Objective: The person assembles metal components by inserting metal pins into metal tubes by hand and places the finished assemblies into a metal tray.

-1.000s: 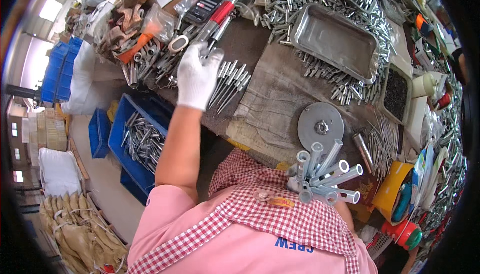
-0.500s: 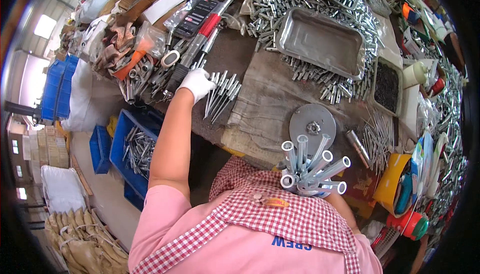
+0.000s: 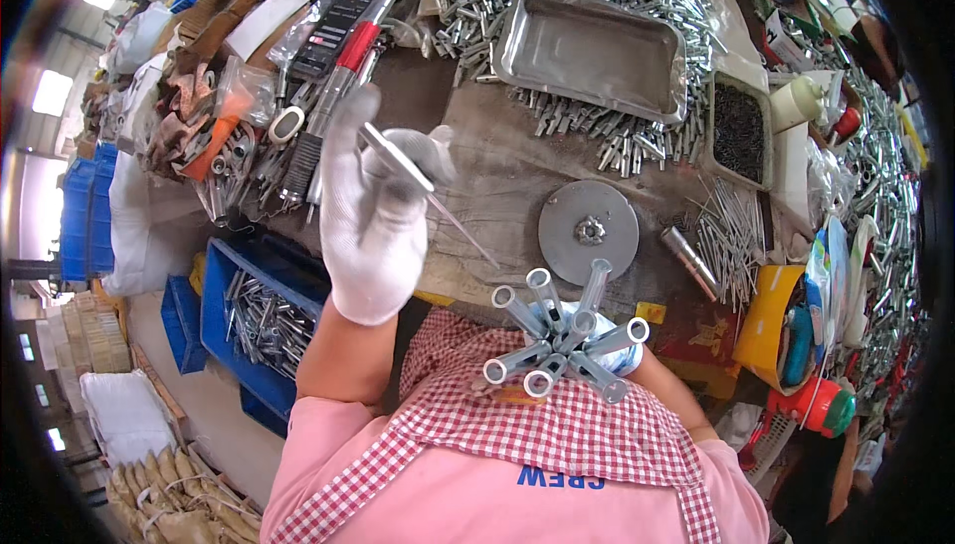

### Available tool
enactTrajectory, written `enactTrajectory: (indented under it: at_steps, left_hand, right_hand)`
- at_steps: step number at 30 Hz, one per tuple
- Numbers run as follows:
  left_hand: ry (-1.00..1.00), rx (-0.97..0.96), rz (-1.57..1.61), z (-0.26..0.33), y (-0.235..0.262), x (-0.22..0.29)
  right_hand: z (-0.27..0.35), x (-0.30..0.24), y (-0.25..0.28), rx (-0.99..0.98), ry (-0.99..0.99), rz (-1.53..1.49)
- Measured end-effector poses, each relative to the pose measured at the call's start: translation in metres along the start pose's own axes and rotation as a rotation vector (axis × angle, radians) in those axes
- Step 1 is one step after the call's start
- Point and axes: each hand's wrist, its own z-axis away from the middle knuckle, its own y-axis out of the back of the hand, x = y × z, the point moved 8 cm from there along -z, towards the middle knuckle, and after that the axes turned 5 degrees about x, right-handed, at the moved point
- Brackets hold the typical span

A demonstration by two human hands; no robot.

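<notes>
Head view: gloved left hand [image 3: 373,211] raised over counter [image 3: 497,176], pinching one metal pin [image 3: 398,158]. Right hand [image 3: 597,345] mostly hidden, gripping a tube bundle [image 3: 557,335]. Likely feeding step; next needs pin-to-tube alignment.

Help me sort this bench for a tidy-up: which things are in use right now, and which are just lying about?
In use: left hand gripping a thin metal pin; right hand holding a bundle of grey tubes.

Lying about: steel tray, round metal disc, blue bin of parts, red-handled tool.
</notes>
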Motion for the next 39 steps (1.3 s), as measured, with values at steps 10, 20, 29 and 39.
enactTrajectory:
  at_steps: [10, 20, 29, 39]
  left_hand:
    - [-0.005, -0.172, 0.055, 0.036, -0.031, -0.011]
    - [-0.051, -0.156, -0.008, 0.030, -0.033, 0.000]
    - [0.264, -0.298, 0.021, 0.056, -0.045, -0.029]
    - [0.387, -0.245, 0.074, 0.055, -0.044, -0.031]
  right_hand:
    - [0.000, -0.013, 0.000, -0.036, 0.034, 0.096]
    - [0.003, -0.004, 0.000, -0.060, 0.111, 0.040]
    - [0.009, -0.001, -0.002, -0.071, 0.063, -0.081]
    - [0.009, 0.010, 0.001, -0.048, -0.060, 0.006]
